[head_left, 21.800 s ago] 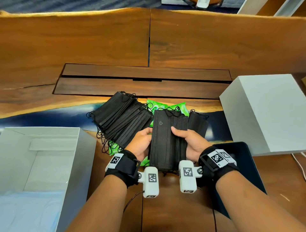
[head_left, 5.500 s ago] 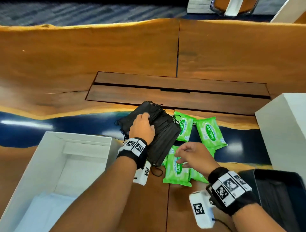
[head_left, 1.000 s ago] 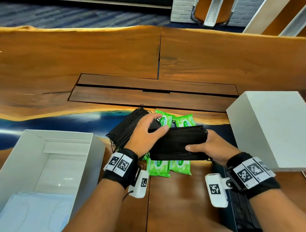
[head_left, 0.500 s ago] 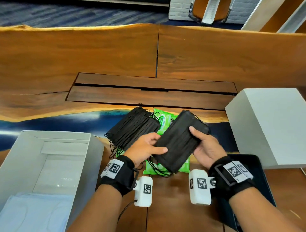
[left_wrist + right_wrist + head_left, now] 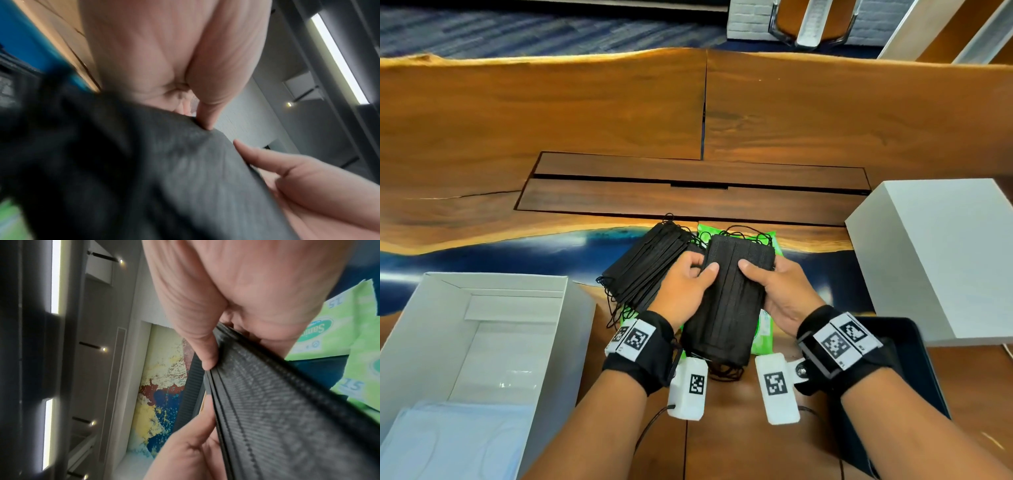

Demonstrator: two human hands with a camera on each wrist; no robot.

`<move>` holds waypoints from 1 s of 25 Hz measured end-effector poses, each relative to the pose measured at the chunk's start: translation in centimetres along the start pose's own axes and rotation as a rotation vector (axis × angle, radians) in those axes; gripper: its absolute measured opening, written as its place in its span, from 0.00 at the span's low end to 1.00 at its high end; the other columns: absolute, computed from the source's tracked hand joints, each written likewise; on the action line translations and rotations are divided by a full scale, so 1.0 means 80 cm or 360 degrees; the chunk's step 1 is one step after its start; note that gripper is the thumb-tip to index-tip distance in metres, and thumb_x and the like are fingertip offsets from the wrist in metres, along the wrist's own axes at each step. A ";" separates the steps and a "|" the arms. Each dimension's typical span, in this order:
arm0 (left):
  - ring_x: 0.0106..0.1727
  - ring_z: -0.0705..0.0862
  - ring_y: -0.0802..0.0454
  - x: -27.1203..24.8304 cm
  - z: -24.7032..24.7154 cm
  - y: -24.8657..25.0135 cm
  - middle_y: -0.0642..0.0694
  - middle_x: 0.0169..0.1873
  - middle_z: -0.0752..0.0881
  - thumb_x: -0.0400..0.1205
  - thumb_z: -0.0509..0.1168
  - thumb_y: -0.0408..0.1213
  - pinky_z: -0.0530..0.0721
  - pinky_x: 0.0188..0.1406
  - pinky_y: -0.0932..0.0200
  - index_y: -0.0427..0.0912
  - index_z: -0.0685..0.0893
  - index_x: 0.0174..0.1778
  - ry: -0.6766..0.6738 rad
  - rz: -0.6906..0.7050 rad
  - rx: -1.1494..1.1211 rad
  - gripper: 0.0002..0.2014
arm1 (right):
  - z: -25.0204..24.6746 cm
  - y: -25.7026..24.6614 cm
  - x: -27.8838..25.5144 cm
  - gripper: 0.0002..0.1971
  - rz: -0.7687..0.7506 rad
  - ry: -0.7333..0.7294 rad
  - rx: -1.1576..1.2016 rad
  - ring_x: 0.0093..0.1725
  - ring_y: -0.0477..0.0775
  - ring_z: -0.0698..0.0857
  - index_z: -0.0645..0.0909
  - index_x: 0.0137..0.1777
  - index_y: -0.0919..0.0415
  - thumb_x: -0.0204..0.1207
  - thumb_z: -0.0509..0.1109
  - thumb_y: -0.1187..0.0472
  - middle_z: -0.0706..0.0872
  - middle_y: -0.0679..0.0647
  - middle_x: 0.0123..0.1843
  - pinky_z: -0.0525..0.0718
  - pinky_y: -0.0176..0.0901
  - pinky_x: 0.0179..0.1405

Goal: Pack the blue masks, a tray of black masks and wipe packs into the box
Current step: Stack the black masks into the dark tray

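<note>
Item: flat stack of black pleated fabric masks (image 5: 729, 301), centre frame, long axis running away from you. Your left hand (image 5: 685, 287) and right hand (image 5: 780, 291) each clamp a long edge. Dark blue plastic tray (image 5: 914, 359): lower right, nearer your right grip.

Bright overhead light; head view sharp w/ edge warp, left wrist blurred.

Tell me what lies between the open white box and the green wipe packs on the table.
In the head view, a fanned pile of black masks lies between the open white box and the green wipe packs, overlapping the packs.
</note>
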State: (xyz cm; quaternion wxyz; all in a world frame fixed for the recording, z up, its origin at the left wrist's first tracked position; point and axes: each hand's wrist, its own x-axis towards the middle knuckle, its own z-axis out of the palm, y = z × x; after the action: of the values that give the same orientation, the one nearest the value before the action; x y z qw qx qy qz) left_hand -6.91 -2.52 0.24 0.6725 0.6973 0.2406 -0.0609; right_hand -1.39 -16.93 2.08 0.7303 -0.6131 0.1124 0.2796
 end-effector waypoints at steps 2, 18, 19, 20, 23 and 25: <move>0.54 0.89 0.44 0.001 0.000 -0.002 0.41 0.49 0.91 0.86 0.63 0.38 0.86 0.60 0.42 0.41 0.79 0.57 0.0065 0.0026 0.0008 0.07 | 0.001 0.007 -0.002 0.10 0.0045 0.0006 0.0009 0.52 0.58 0.90 0.85 0.58 0.65 0.78 0.71 0.69 0.91 0.61 0.54 0.88 0.55 0.55; 0.60 0.84 0.44 0.008 0.011 -0.017 0.44 0.57 0.85 0.76 0.54 0.61 0.81 0.65 0.37 0.48 0.76 0.58 0.0037 -0.0151 0.0034 0.24 | 0.005 0.034 -0.013 0.13 0.0052 -0.0145 -0.0178 0.59 0.55 0.88 0.80 0.66 0.59 0.87 0.60 0.60 0.89 0.57 0.59 0.87 0.52 0.59; 0.61 0.84 0.45 0.008 0.010 -0.016 0.44 0.57 0.85 0.76 0.54 0.61 0.81 0.65 0.37 0.48 0.76 0.58 0.0047 -0.0152 0.0037 0.23 | 0.004 0.033 -0.013 0.13 0.0049 -0.0142 -0.0171 0.59 0.55 0.88 0.80 0.66 0.59 0.87 0.59 0.60 0.89 0.57 0.59 0.87 0.52 0.59; 0.61 0.84 0.46 0.010 0.007 -0.017 0.44 0.57 0.85 0.79 0.55 0.59 0.80 0.66 0.39 0.47 0.76 0.59 0.0073 -0.0142 0.0041 0.21 | 0.001 0.031 -0.012 0.13 0.0049 -0.0123 -0.0171 0.58 0.55 0.88 0.80 0.66 0.59 0.87 0.59 0.59 0.89 0.58 0.59 0.87 0.54 0.59; 0.59 0.83 0.46 0.007 0.005 -0.014 0.42 0.55 0.84 0.88 0.55 0.47 0.79 0.64 0.46 0.41 0.76 0.60 0.0077 -0.0088 0.0250 0.14 | -0.006 0.032 -0.008 0.12 0.0055 -0.0036 -0.0266 0.59 0.57 0.87 0.80 0.64 0.60 0.87 0.59 0.59 0.88 0.61 0.60 0.86 0.59 0.61; 0.56 0.82 0.44 0.002 0.012 -0.015 0.40 0.53 0.83 0.89 0.54 0.43 0.80 0.59 0.47 0.37 0.75 0.58 0.0031 -0.0089 0.0395 0.12 | 0.000 0.037 -0.009 0.11 0.0022 -0.0022 -0.0343 0.61 0.59 0.86 0.80 0.62 0.59 0.86 0.60 0.59 0.88 0.61 0.60 0.84 0.63 0.64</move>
State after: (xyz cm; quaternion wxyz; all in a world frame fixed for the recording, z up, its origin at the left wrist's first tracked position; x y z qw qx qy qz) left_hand -7.01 -3.46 -1.05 0.5765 0.7688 0.2571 -0.1021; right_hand -3.62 -16.88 -0.02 0.6590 -0.6853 0.0809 0.2991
